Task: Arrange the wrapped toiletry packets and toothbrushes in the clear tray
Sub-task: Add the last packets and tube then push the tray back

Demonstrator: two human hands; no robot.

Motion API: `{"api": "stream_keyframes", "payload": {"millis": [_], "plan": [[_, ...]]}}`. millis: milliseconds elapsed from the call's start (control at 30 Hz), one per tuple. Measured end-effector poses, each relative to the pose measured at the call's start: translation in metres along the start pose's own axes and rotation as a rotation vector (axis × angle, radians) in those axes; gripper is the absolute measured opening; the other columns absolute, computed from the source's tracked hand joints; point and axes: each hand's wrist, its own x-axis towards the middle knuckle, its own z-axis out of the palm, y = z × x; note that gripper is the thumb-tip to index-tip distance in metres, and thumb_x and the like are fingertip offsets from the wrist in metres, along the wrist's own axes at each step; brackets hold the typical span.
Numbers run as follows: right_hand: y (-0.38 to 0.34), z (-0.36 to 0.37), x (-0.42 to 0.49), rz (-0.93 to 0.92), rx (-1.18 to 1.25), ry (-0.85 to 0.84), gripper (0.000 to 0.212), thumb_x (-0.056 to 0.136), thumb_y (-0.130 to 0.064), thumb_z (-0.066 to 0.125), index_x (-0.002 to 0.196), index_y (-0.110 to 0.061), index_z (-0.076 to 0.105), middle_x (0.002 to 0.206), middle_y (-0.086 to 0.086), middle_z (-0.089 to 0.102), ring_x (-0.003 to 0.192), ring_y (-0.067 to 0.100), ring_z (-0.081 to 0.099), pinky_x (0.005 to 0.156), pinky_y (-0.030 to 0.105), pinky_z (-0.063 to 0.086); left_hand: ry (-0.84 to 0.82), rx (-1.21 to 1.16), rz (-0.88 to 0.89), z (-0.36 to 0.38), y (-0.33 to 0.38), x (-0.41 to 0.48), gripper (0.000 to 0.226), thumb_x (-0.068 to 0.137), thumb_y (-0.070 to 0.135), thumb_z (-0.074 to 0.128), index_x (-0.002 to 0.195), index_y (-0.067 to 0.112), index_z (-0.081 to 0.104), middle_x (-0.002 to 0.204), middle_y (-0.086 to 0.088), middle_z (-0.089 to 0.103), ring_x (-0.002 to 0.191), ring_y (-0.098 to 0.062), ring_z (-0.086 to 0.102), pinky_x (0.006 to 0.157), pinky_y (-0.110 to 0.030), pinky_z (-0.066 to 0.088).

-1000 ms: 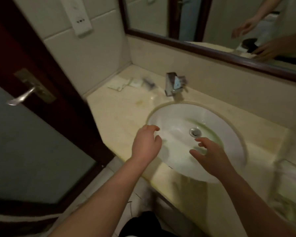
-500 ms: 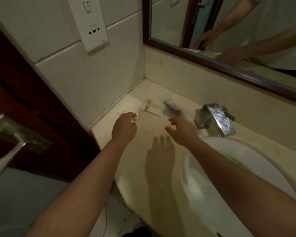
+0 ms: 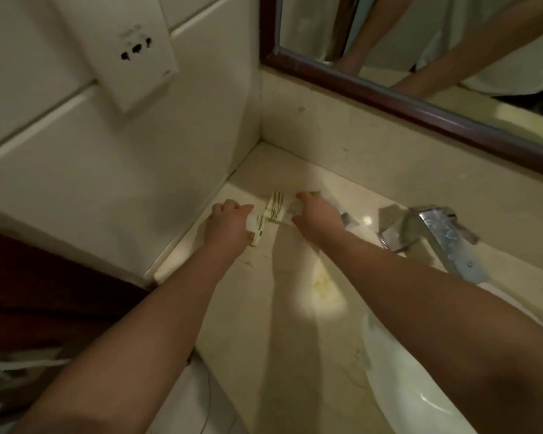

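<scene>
Two white wrapped toiletry packets with dark stripes lie on the beige counter near the back left corner. My left hand (image 3: 229,225) is closed over the nearer packet (image 3: 258,228). The second packet (image 3: 275,206) lies between both hands. My right hand (image 3: 315,216) rests palm down over a dark wrapped item (image 3: 347,218), most of it hidden under the hand. Whether the right hand grips it I cannot tell. No clear tray is in view.
A chrome faucet (image 3: 436,236) stands right of my right hand. The white sink basin (image 3: 398,380) lies at the lower right. A tiled wall with a socket plate (image 3: 135,51) rises on the left, a framed mirror (image 3: 420,101) behind. The counter (image 3: 289,308) edge drops at the lower left.
Both hands moved from over the sink to the back left corner of the counter. The left hand has closed on a striped packet; the right hand has come down onto the dark item.
</scene>
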Motion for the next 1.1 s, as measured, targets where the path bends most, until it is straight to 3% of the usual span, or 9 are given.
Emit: {"api": "stream_keyframes", "payload": {"millis": [133, 300, 400, 500, 600, 767, 900, 1000, 1100], "plan": [[-0.002, 0.012, 0.0, -0.021, -0.067, -0.021, 0.052, 0.086, -0.02, 0.059, 0.135, -0.014, 0.044, 0.131, 0.012, 0.051, 0.107, 0.032, 0.06, 0.075, 0.039, 0.053, 0.023, 0.068, -0.074, -0.004, -0.001, 0.003, 0.046, 0.079, 0.032, 0.07, 0.121, 0.02, 0.057, 0.116, -0.014, 0.054, 0.114, -0.033, 0.041, 0.085, -0.039, 0.042], [-0.001, 0.017, -0.012, 0.003, -0.045, -0.013, 0.048, 0.083, -0.028, 0.065, 0.125, -0.01, 0.051, 0.12, 0.014, 0.056, 0.098, 0.032, 0.063, 0.069, 0.036, 0.05, 0.051, -0.15, -0.108, -0.011, 0.004, -0.012, 0.01, 0.07, 0.02, 0.061, 0.076, 0.013, 0.058, 0.078, -0.009, 0.062, 0.079, -0.033, 0.059, 0.06, -0.034, 0.044], [0.005, 0.011, -0.017, 0.012, 0.037, 0.059, 0.026, 0.086, -0.029, 0.057, 0.105, -0.012, 0.064, 0.104, 0.011, 0.066, 0.097, 0.031, 0.064, 0.083, 0.04, 0.052, 0.038, -0.247, -0.136, -0.019, 0.009, -0.021, 0.009, 0.072, 0.018, 0.059, 0.074, 0.01, 0.059, 0.074, -0.009, 0.062, 0.07, -0.029, 0.059, 0.056, -0.032, 0.039], [0.023, -0.004, -0.01, 0.127, -0.07, 0.233, 0.034, 0.084, -0.035, 0.054, 0.108, -0.016, 0.068, 0.114, 0.014, 0.06, 0.108, 0.035, 0.05, 0.085, 0.039, 0.044, 0.048, -0.36, -0.142, -0.029, 0.019, -0.032, 0.009, 0.077, 0.02, 0.066, 0.076, 0.011, 0.064, 0.074, -0.007, 0.063, 0.061, -0.015, 0.055, 0.046, -0.024, 0.036], [0.045, -0.012, 0.0, 0.279, -0.063, 0.127, 0.037, 0.083, -0.035, 0.055, 0.112, -0.016, 0.066, 0.123, 0.016, 0.054, 0.115, 0.038, 0.043, 0.09, 0.041, 0.043, 0.025, -0.576, -0.194, -0.03, 0.029, -0.041, 0.008, 0.082, 0.013, 0.066, 0.079, 0.006, 0.065, 0.068, -0.003, 0.058, 0.055, -0.007, 0.051, 0.032, -0.009, 0.033], [0.052, -0.006, -0.007, 0.242, 0.119, 0.046, 0.01, 0.078, -0.023, 0.061, 0.084, -0.015, 0.06, 0.104, 0.015, 0.053, 0.09, 0.034, 0.055, 0.073, 0.029, 0.041, -0.004, -0.672, -0.194, -0.026, 0.038, -0.046, 0.013, 0.083, 0.022, 0.068, 0.087, 0.011, 0.07, 0.08, -0.005, 0.069, 0.067, -0.017, 0.064, 0.054, -0.022, 0.048], [0.057, -0.009, -0.041, 0.246, 0.243, -0.02, 0.036, 0.074, -0.021, 0.072, 0.056, -0.018, 0.041, 0.073, 0.005, 0.052, 0.069, 0.024, 0.052, 0.055, 0.024, 0.034, -0.043, -0.784, -0.144, -0.028, 0.058, -0.052, 0.01, 0.082, 0.017, 0.07, 0.091, 0.013, 0.071, 0.089, -0.009, 0.072, 0.076, -0.021, 0.067, 0.069, -0.033, 0.054], [0.067, -0.016, -0.08, 0.245, 0.406, -0.043, 0.041, 0.076, -0.019, 0.073, 0.055, -0.018, 0.037, 0.056, -0.002, 0.038, 0.052, 0.016, 0.043, 0.039, 0.021, 0.03, -0.047, -0.825, -0.131, -0.029, 0.077, -0.062, 0.008, 0.083, 0.017, 0.068, 0.09, 0.015, 0.07, 0.089, -0.01, 0.072, 0.078, -0.023, 0.067, 0.069, -0.035, 0.055], [0.089, -0.033, -0.139, 0.31, 0.75, 0.034, 0.02, 0.078, -0.02, 0.075, 0.07, -0.008, 0.061, 0.065, -0.001, 0.054, 0.059, 0.013, 0.055, 0.047, 0.02, 0.041, -0.084, -0.874, -0.082, -0.029, 0.11, -0.081, 0.01, 0.084, 0.016, 0.066, 0.091, 0.013, 0.073, 0.086, -0.012, 0.072, 0.074, -0.025, 0.068, 0.062, -0.037, 0.058]]}}
